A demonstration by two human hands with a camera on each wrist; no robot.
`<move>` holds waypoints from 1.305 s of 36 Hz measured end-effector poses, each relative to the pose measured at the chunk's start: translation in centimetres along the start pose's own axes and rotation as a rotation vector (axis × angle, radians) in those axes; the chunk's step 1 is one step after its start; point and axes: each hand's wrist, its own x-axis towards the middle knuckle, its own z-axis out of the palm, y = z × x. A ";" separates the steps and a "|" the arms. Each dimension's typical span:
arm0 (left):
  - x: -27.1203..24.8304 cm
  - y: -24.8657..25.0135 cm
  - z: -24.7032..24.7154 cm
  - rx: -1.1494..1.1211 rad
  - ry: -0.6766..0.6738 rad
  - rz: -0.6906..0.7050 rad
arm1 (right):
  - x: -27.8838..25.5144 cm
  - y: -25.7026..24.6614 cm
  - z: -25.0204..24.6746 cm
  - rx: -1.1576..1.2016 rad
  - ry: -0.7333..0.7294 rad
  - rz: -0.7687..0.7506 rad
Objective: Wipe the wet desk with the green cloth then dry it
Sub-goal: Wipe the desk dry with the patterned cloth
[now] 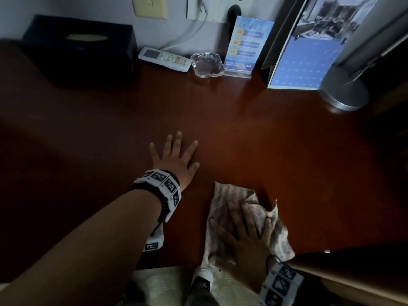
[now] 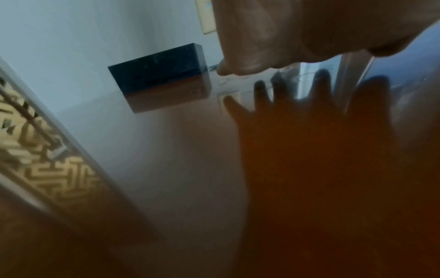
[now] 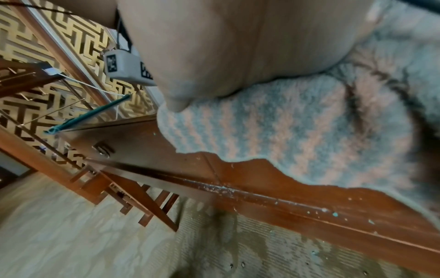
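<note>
In the head view the reddish-brown desk spreads across the frame. My left hand lies flat on its bare middle with the fingers spread, holding nothing. The cloth, striped pale green and pink, lies rumpled near the desk's front edge. My right hand presses down on it with straight fingers. In the right wrist view the cloth sits under my right hand, close to the desk's front rim. The left wrist view shows my left hand and its reflection on the glossy desk.
Along the back wall stand a black tissue box, a white remote, a glass ashtray, a blue sign card, a standing calendar and a silver lamp base. A shoe shows below the front edge.
</note>
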 end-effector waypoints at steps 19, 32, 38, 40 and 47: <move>1.9 0.5 -0.2 0.000 -0.164 0.003 | 12.5 5.2 -7.8 0.238 -0.104 0.197; 1.8 0.4 -0.2 0.013 -0.168 0.030 | 11.2 12.8 -7.2 0.309 0.017 0.526; 1.8 0.6 -0.4 0.017 -0.169 0.020 | 9.8 8.2 -6.0 0.312 -0.030 0.487; 1.8 0.6 -0.3 0.013 -0.165 0.017 | 10.4 7.0 -6.4 0.309 -0.048 0.461; 1.9 0.4 0.0 -0.026 -0.135 0.014 | 14.4 4.5 -9.1 0.264 -0.063 0.299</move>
